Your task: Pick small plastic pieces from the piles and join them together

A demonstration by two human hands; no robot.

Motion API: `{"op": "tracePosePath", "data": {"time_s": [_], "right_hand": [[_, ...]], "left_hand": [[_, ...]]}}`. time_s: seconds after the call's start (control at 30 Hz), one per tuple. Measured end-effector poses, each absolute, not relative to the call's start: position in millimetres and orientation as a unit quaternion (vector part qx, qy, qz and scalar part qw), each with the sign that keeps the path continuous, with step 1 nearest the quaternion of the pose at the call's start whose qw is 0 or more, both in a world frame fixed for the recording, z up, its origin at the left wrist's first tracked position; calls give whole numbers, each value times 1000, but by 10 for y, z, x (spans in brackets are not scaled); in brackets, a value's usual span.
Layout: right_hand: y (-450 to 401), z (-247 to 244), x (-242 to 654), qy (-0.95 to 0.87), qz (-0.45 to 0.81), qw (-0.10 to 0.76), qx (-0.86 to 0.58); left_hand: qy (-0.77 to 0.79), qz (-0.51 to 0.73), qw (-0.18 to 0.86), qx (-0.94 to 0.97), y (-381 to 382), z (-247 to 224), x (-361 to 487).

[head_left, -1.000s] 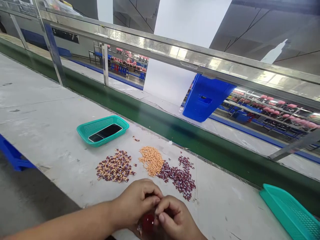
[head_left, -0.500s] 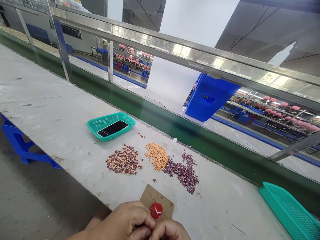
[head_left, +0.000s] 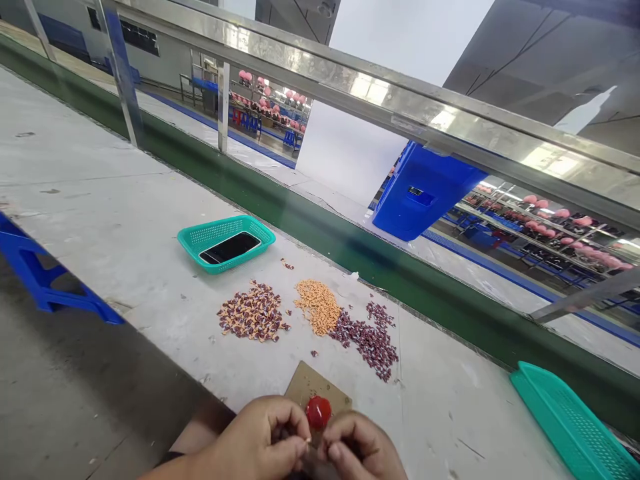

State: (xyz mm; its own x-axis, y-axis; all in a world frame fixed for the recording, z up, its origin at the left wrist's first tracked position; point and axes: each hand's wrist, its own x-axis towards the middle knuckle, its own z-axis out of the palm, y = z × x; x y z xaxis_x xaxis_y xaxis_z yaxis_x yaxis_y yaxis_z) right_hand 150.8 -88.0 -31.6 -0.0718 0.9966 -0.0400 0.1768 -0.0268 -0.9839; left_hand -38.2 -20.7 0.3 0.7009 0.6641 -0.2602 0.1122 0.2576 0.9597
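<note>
Far left, blue plastic frame (head_left: 45, 297) under the bench (head_left: 100, 200) edge. On the bench, you have a teal basket (head_left: 193, 248) holding a black phone (head_left: 230, 248), then a mixed brown-and-orange pile of small pieces (head_left: 253, 312). Your left hand (head_left: 257, 440) has its fingers pinched shut on a tiny pale piece (head_left: 307, 441), which is partly hidden. A red dome (head_left: 319, 412) sits on a cardboard square (head_left: 314, 388), just beyond your hands. Next come an orange pile (head_left: 317, 307) and a dark purple pile (head_left: 369, 341). Your right hand (head_left: 357, 448) is curled close beside the left; can't tell if it holds anything. Far right, a second teal basket (head_left: 570, 420).
</note>
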Motion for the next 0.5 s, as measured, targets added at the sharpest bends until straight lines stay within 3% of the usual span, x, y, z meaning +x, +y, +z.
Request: {"op": "tracePosePath", "data": {"time_s": [0.1, 0.2, 0.5], "right_hand": [[-790, -205, 1630, -676, 254, 372, -583], [-721, -200, 1664, -744, 125, 311, -578], [-701, -181, 1614, -786, 15, 251, -565]], "left_hand": [[347, 217, 772, 487, -206, -20, -363], [349, 229, 786, 455, -209, -51, -355], [334, 226, 810, 426, -214, -76, -337]]}}
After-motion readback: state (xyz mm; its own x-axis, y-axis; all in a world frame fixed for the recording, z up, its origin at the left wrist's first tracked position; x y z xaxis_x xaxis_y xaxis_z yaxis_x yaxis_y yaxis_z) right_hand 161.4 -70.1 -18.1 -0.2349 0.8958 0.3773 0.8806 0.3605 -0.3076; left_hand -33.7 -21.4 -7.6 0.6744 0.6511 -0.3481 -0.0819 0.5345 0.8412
